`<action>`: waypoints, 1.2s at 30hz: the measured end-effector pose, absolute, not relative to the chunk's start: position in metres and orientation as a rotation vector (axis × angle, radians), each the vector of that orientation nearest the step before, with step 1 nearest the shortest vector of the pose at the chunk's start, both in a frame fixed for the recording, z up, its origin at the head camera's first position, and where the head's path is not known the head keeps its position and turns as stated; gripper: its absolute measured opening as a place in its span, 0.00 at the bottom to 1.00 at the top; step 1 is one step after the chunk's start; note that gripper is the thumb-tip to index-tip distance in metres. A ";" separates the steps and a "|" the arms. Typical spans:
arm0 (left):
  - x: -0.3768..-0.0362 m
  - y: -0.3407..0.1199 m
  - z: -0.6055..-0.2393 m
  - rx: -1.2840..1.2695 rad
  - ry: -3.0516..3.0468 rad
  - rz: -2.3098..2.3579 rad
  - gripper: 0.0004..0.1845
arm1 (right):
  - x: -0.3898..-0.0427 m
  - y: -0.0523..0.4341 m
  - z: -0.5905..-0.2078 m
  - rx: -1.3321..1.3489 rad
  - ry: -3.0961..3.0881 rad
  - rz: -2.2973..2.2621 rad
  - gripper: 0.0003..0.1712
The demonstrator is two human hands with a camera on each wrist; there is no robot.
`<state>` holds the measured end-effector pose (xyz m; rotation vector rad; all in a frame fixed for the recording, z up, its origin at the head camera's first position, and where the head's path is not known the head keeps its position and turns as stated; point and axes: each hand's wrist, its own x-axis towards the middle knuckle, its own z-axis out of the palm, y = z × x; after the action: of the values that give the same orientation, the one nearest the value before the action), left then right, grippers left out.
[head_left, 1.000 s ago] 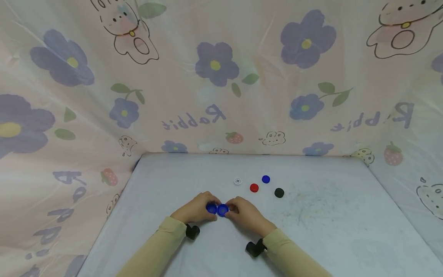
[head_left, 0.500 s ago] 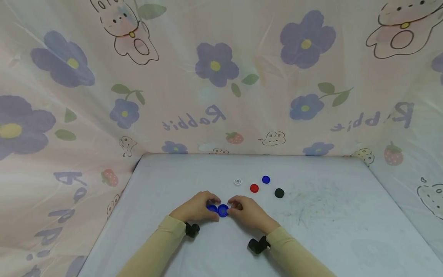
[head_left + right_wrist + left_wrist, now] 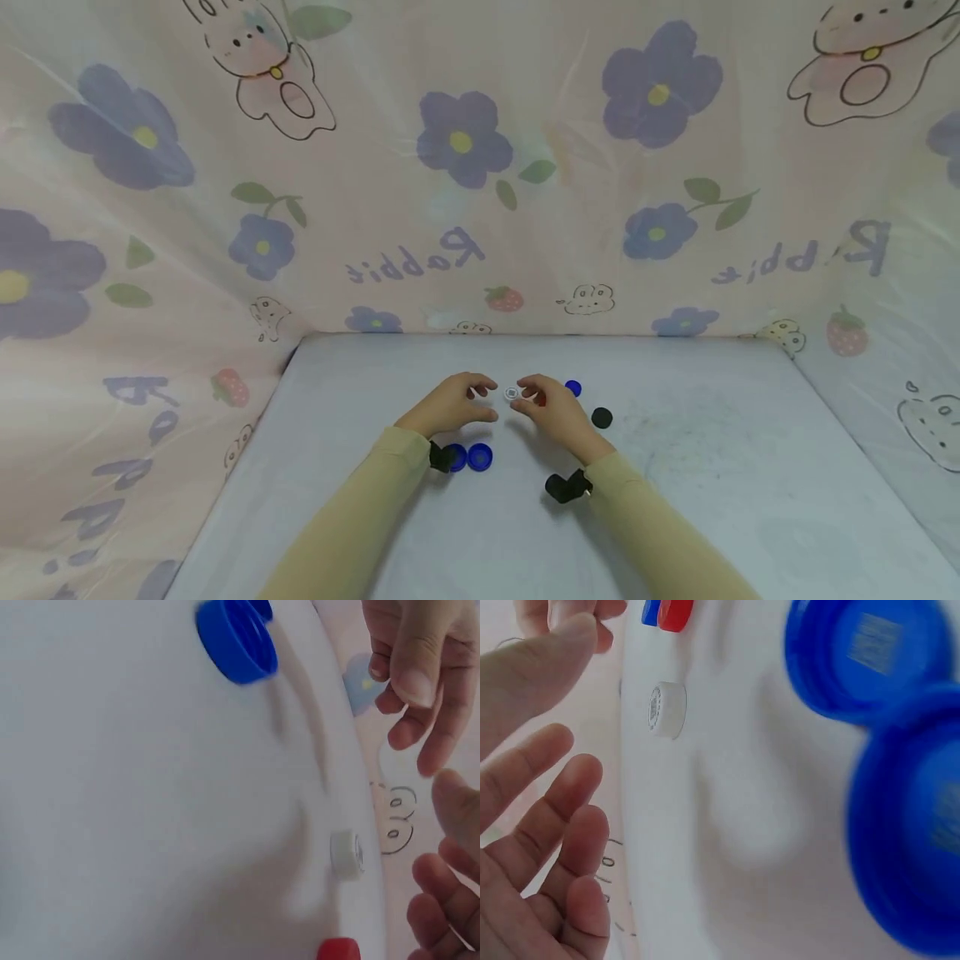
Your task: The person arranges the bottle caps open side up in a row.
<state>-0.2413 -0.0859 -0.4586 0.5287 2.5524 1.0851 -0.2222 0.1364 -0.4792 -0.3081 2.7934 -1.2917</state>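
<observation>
Both hands hover over the white table in the head view, thumbs apart from fingers. Left hand (image 3: 450, 407) and right hand (image 3: 557, 414) flank a small white bottle cap (image 3: 512, 393), holding nothing. The right thumb and fingertips overlap the white cap's right edge in this view. In the left wrist view the white cap (image 3: 667, 710) stands on the table, away from the fingers. Two wider blue bottle caps (image 3: 480, 457) lie side by side, hollow side up, nearer the body; the left wrist camera partly covers one. Behind the right fingers a red cap (image 3: 542, 401) shows partly.
A blue cap (image 3: 573, 388) lies behind the right hand, and a black cap (image 3: 602, 417) sits to its right. A patterned curtain (image 3: 465, 200) rises at the table's back edge and along both sides. Faint scribbles mark the table (image 3: 675, 517) at right.
Both hands have let go of the two wide blue caps and moved forward to either side of the white cap. The blue caps stay on the table, side by side.
</observation>
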 end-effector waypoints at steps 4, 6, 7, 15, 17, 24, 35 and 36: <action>-0.253 -0.076 -0.461 0.480 2.551 1.101 0.28 | -0.234 0.137 -0.478 -0.299 2.812 -1.240 0.26; -0.258 -0.072 -0.464 0.468 2.545 1.108 0.28 | -0.238 0.138 -0.478 -0.299 2.828 -1.214 0.26; -0.261 -0.070 -0.466 0.466 2.543 1.112 0.28 | -0.240 0.138 -0.479 -0.297 2.834 -1.206 0.26; -0.273 -0.063 -0.474 0.456 2.520 1.106 0.27 | -0.249 0.136 -0.489 -0.261 2.841 -1.135 0.25; -0.273 -0.062 -0.473 0.466 2.526 1.081 0.27 | -0.250 0.134 -0.491 -0.270 2.858 -1.123 0.24; -0.275 -0.059 -0.475 0.476 2.543 1.018 0.26 | -0.252 0.131 -0.500 -0.305 2.956 -0.956 0.22; -0.278 -0.054 -0.484 0.482 2.548 0.988 0.18 | -0.252 0.127 -0.506 -0.294 2.986 -0.865 0.17; -0.279 -0.054 -0.485 0.479 2.554 0.990 0.18 | -0.253 0.127 -0.506 -0.289 2.984 -0.867 0.17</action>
<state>-0.2788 -0.0537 -0.4847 0.4785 2.5541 0.9901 -0.2526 0.1272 -0.5062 -0.2892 2.9840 -0.8667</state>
